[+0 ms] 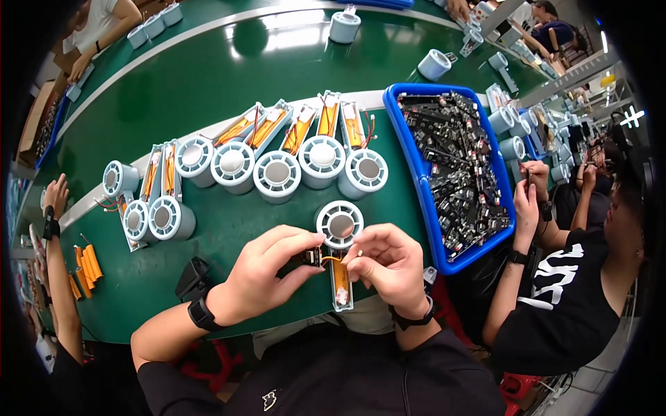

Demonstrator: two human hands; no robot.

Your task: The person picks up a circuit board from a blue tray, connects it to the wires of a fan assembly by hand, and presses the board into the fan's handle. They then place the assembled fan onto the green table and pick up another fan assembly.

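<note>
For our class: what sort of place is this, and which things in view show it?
Probably a factory assembly line for small electrical devices: many light-blue units, several with orange packs in open handles, a blue tray heaped with small black parts, and other people working nearby.

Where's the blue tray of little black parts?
In the head view, the blue tray is right of centre on the green table, beyond the right hand.

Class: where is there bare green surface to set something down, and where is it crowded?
Bare patches: between the orange packs and the black object; between the right hand and the blue tray. Crowded: the row of pale-blue units, and inside the tray, heaped with black parts.
</note>
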